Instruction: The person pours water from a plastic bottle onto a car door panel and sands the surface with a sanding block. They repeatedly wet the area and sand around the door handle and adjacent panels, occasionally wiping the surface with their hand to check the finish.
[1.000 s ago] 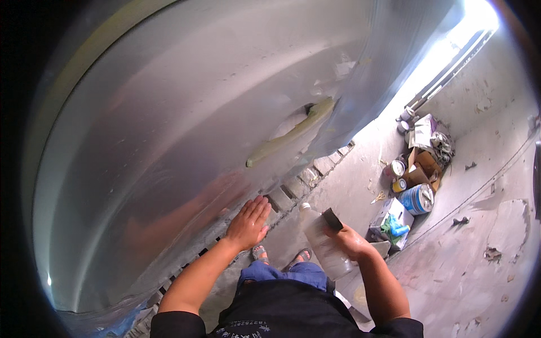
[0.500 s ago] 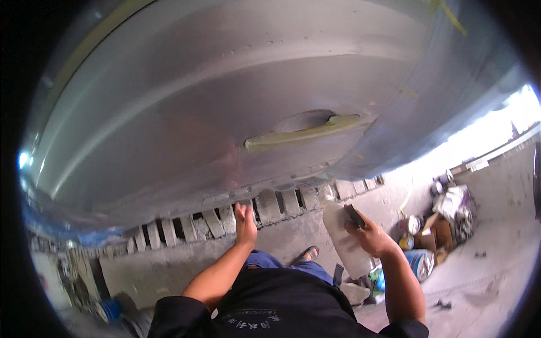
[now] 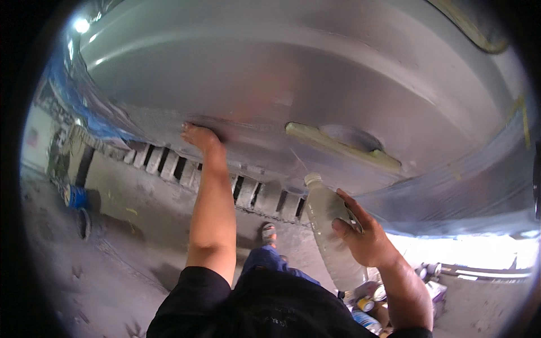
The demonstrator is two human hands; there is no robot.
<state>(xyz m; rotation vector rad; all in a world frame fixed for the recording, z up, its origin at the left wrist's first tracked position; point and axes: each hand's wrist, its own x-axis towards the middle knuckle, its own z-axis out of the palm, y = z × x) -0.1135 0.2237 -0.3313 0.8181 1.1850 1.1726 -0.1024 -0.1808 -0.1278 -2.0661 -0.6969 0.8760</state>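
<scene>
Left hand (image 3: 198, 137) slid left — bottle (image 3: 329, 236) now raised

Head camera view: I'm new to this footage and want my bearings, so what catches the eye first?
A big grey car door panel fills the upper picture, its handle masked in yellowish tape. The left hand presses flat on the panel's lower edge. The right hand grips a cloudy plastic bottle at lower right.

One bottle (image 3: 329, 236), one car door (image 3: 293, 90), two hands.
</scene>
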